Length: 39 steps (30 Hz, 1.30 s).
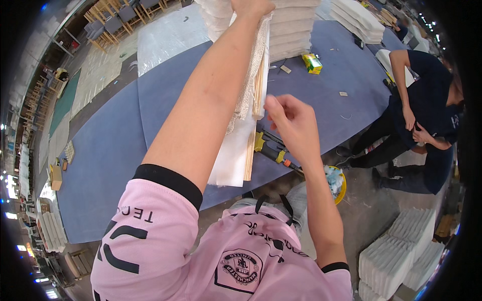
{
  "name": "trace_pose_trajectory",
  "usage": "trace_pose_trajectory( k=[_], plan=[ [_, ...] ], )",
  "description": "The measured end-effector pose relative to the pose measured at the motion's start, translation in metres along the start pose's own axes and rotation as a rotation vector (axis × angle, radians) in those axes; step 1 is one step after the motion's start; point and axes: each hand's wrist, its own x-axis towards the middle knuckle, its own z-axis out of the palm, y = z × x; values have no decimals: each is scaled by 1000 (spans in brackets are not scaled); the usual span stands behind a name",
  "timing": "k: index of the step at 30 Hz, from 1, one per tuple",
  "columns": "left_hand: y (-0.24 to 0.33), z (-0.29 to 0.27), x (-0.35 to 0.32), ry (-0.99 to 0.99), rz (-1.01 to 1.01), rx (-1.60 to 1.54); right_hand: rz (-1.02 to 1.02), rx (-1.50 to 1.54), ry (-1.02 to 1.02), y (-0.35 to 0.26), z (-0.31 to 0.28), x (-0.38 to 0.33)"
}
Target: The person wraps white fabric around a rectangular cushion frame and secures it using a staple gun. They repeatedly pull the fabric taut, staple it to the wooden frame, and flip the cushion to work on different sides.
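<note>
A wooden-edged panel with white cloth and beige woven fabric on it stands on edge on the blue-covered table. My left arm reaches far forward along it. At the top of the picture my left hand grips the panel's far end, its fingertips partly cut off. Close to the right of the panel's wooden edge is my right hand, its fingers curled toward the thumb. Whatever they hold, if anything, is hidden. Below that hand lies a yellow and black air staple gun with an orange hose fitting.
Behind the panel rises a stack of white padded pieces. A yellow and green box sits on the table's right half. A yellow bucket stands below the near edge. Two people in dark clothes are at the right. White pieces are piled lower right.
</note>
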Motion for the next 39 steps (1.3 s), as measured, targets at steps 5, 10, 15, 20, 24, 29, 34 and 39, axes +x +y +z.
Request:
trace_pose_trajectory(
  k=[5,10,15,20,24,29,34,39],
  plan=[
    [0,7,5,61,-6,52,27,-380,-174,-43,10,19],
    [-12,4,5,47,-11,41,-49,-319,-197,-30,13,16],
    [-10,-2,-2,-8,15,47,-197,-467,29,-14,33,0],
    [-12,-16,-7,3,30,1,-211,14,188,38,43,-21],
    [-19,-27,-7,13,9,-104,-119,520,25,64,47,-16],
    [-92,-70,-51,113,139,-468,-187,821,-47,74,83,-7],
    [-128,-86,-258,-215,-184,-1371,-178,1099,-116,85,113,11],
    [-142,-106,-299,167,-164,-275,-82,1298,-233,83,159,13]
  ],
)
